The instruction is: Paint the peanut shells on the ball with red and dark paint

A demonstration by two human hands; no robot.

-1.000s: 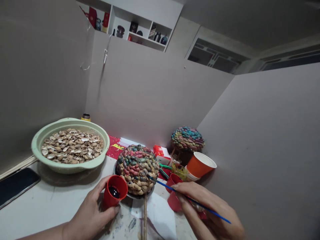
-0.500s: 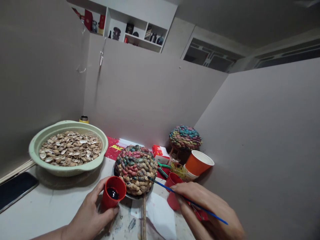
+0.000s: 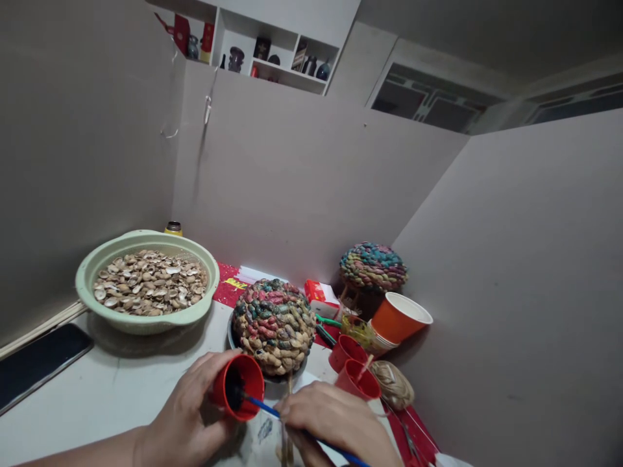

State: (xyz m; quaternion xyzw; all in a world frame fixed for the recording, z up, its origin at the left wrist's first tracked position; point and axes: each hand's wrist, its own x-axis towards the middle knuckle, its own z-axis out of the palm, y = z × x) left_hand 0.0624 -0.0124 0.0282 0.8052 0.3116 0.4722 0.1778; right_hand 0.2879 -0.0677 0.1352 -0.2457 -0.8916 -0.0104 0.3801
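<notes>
My left hand (image 3: 187, 412) is wrapped round a red cup (image 3: 250, 383), tilted toward the right, with dark liquid inside. In my right hand (image 3: 335, 415) is a blue paintbrush (image 3: 265, 407), its tip inside that cup. Just beyond both hands sits a dome covered in peanut shells (image 3: 275, 327), partly coloured pink, green and dark, the lower part plain tan. It rests in a dark bowl (image 3: 232, 334), and a stick below it is partly hidden by my right hand.
At left stand a green basket (image 3: 85, 288) of peanut shells and a phone (image 3: 43, 363). Rightward are another red cup (image 3: 348, 350), a red cup holding a stick (image 3: 357, 383), a twine ball (image 3: 393, 384), orange paper cups (image 3: 399, 318) and a coloured shell dome (image 3: 374, 267).
My right hand has moved left, taking the brush tip from the shell dome into the red cup. My left hand has tilted the cup toward the brush. The view has shifted slightly.
</notes>
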